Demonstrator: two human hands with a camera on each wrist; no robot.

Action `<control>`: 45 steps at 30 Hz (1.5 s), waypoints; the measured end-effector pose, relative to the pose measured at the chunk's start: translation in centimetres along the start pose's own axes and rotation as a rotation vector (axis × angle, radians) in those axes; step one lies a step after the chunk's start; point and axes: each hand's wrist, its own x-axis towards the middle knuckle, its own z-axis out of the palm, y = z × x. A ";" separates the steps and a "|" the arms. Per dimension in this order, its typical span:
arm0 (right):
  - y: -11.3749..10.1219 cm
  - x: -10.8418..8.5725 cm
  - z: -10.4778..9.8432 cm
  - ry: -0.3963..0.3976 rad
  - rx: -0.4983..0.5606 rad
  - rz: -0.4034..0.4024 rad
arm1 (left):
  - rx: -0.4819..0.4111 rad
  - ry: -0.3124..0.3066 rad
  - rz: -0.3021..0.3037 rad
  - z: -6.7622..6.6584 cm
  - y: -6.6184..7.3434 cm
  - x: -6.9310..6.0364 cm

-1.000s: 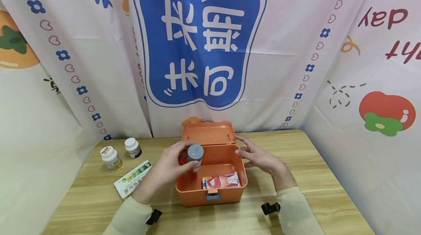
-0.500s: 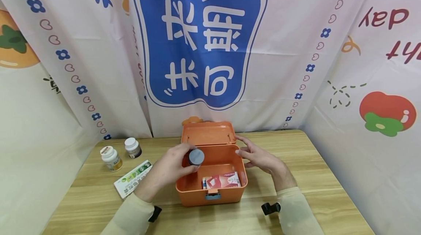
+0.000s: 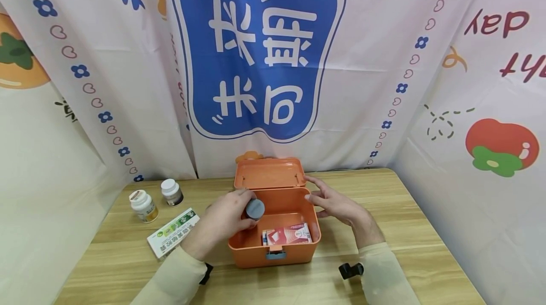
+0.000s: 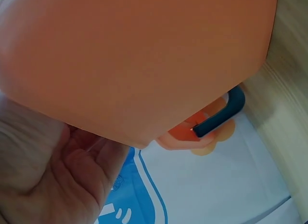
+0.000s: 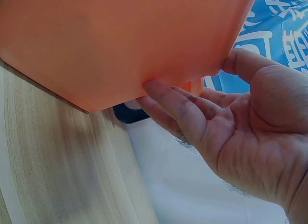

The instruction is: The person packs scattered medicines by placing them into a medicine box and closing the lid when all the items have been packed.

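Note:
My left hand (image 3: 230, 212) reaches into the left side of an orange storage box (image 3: 275, 256) and grips a bottle with a grey cap (image 3: 255, 208). The bottle's body is mostly hidden by the fingers and box. My right hand (image 3: 339, 204) holds the box's right wall near the back corner. In the right wrist view its fingers (image 5: 175, 106) lie against the outer wall. The lid (image 3: 270, 173) stands raised at the back. A red-and-white packet (image 3: 287, 235) lies inside at the front right. In the left wrist view the box wall hides what the left hand (image 4: 72, 180) holds.
Two white-capped bottles, one with a yellow label (image 3: 144, 207) and one with a dark label (image 3: 172, 192), stand at the left on the wooden table (image 3: 409, 248). A white-and-green medicine carton (image 3: 172, 233) lies near them. A printed curtain (image 3: 358, 82) hangs behind.
My left hand has lowered the grey-capped bottle a little further into the left part of the box. My right hand stays in place at the box's right wall.

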 end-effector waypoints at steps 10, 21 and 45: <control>0.0 0.0 0.0 0.000 0.001 0.000 | 0.040 0.001 0.015 0.1 0.1 0.0; 0.1 0.1 0.0 0.014 -0.010 0.018 | 0.003 0.002 0.018 -0.3 0.0 -0.1; 0.0 0.0 0.0 0.008 -0.015 0.013 | -0.121 0.179 0.063 -1.2 -2.7 0.0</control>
